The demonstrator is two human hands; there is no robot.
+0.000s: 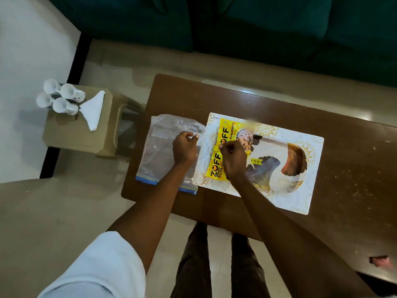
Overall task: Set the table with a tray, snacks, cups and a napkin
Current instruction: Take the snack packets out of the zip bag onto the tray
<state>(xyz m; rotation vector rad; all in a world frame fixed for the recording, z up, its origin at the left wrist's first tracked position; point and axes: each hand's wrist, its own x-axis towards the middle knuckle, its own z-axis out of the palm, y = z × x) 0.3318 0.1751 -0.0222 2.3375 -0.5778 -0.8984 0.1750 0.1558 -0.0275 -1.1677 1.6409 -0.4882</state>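
left hand [184, 147] grips bag [159, 145], right hand [233, 157] packet [214, 166]

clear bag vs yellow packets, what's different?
The clear bag is see-through with a blue strip; the yellow packets are opaque and printed. The clear bag lies on the table; yellow packets lie on the tray. The left hand holds the clear bag; right hand the yellow packets. Both lie flat.

Open tabletop [354, 168] right of the tray [300, 198] — plastic bag [159, 151], 2 yellow packets [214, 166] at its left.
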